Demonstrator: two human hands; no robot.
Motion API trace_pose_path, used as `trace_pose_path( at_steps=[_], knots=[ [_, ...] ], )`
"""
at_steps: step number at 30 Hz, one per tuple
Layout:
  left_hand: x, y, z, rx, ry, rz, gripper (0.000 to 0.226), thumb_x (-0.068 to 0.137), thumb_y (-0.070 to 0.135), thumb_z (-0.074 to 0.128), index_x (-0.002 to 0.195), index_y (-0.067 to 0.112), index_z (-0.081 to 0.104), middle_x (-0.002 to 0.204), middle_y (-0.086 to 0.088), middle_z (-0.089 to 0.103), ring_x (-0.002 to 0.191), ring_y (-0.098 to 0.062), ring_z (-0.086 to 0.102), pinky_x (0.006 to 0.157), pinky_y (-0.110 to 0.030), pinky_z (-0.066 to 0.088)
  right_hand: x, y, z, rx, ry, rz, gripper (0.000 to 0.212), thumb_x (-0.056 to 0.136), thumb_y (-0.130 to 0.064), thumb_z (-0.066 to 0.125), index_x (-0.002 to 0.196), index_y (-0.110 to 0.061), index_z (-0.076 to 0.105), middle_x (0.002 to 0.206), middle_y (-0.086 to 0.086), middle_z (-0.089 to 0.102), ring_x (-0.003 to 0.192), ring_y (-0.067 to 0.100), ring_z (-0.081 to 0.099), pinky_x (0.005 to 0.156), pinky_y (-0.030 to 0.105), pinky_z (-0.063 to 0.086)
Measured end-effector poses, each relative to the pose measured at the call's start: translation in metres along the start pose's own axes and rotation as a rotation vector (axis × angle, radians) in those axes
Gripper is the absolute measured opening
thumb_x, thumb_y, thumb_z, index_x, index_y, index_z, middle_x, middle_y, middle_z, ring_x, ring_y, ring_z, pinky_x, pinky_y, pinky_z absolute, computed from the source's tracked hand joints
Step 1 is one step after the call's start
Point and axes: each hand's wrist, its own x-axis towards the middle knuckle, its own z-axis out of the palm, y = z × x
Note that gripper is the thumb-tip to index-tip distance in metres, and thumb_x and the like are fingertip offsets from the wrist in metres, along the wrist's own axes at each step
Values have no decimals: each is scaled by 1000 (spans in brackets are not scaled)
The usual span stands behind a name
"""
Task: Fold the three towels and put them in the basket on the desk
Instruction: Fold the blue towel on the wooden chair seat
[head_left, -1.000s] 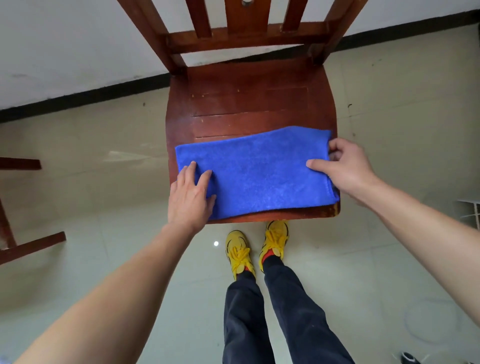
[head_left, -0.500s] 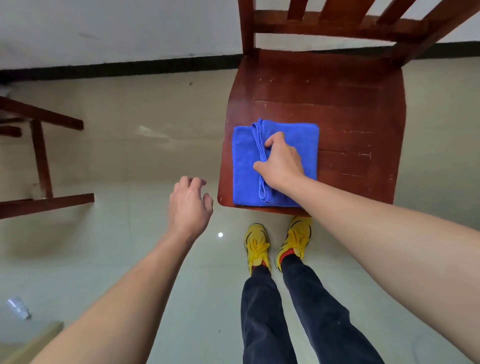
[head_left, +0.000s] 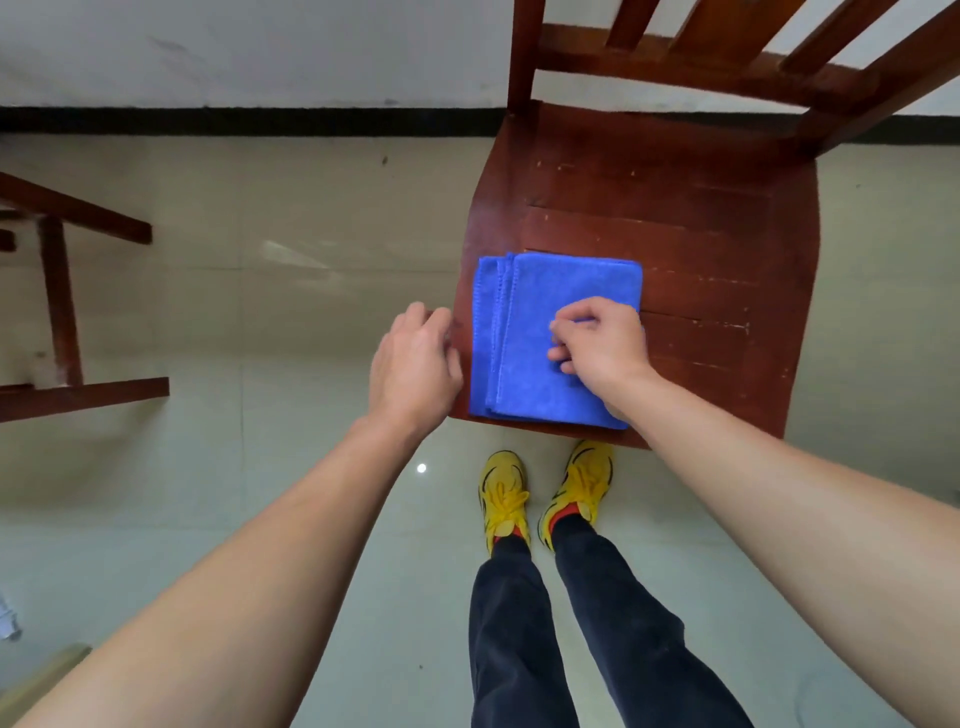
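One blue towel (head_left: 530, 374), one wooden chair (head_left: 701, 234). Two hands: left hand (head_left: 415, 364), right hand (head_left: 597, 348). Two yellow shoes (head_left: 501, 499).

No text to read

The towel (head_left: 524, 358), chair (head_left: 701, 218) and shoes (head_left: 501, 499) show plain surfaces only; no letters, numbers, brand marks or signs can be made out on them.

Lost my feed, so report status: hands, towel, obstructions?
Right hand pinching folded blue microfibre towel on brown wooden chair seat. Left hand open beside the seat. Nothing in the way.
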Motion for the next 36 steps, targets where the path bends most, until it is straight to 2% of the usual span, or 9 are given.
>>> trace_pose_path(
  at_steps=[6,10,14,18,23,28,30,33,36],
  knots=[
    [48,47,30,-77,-349,153,42,86,9,45,125,21,55,97,-7,63,96,-31,57,79,-40,48,-8,49,-45,97,-151,215,6,89,-16,64,90,-10,68,84,7,73,70,12,72,65,24,54],
    [61,37,41,-112,-349,56,37,82,7,49,116,20,55,62,3,48,75,-28,50,75,-40,49,1,75,-84,-4,124,215,20,79,-26,76,89,-11,69,82,7,74,67,13,69,67,30,55],
    [59,45,42,-112,-373,-9,32,84,13,54,116,18,54,66,0,54,76,-26,51,69,-32,42,-7,81,-78,-72,121,175,47,69,-52,78,101,-21,63,82,-5,73,79,14,70,78,41,57],
    [64,66,35,-95,-354,-79,22,86,16,53,106,19,61,76,-1,61,80,-24,55,75,-31,47,-9,70,-48,-343,137,112,63,62,-61,77,112,-32,51,90,-9,66,84,20,63,69,35,51],
    [68,110,27,-688,-495,-383,5,90,8,54,89,12,57,80,-14,60,59,-22,57,57,-29,49,7,73,-75,-219,116,167,33,64,-35,83,85,-25,60,90,0,70,83,24,66,73,38,54],
    [83,139,32,-951,-583,-632,31,96,21,51,121,3,55,96,-23,62,77,-30,65,73,-36,57,13,65,-131,-304,259,-97,24,71,-15,73,86,-22,55,89,1,65,79,24,59,68,34,46],
    [87,146,36,-1032,-646,-685,46,94,36,54,129,7,50,105,-24,62,84,-32,67,69,-36,60,10,63,-143,-424,318,-279,24,73,-13,68,90,-22,53,94,0,60,83,24,56,66,34,42],
    [91,147,41,-1078,-698,-739,70,81,60,61,132,14,49,116,-22,60,94,-34,68,62,-35,60,-5,63,-136,-707,331,-551,32,70,-6,67,97,-17,54,98,2,54,90,25,51,60,30,36],
    [89,146,43,-1093,-668,-743,72,72,57,72,127,14,53,122,-12,60,98,-29,68,63,-36,60,-23,79,-118,-895,312,-716,43,60,3,70,97,-14,56,97,4,55,86,28,51,56,31,35]
  ],
)
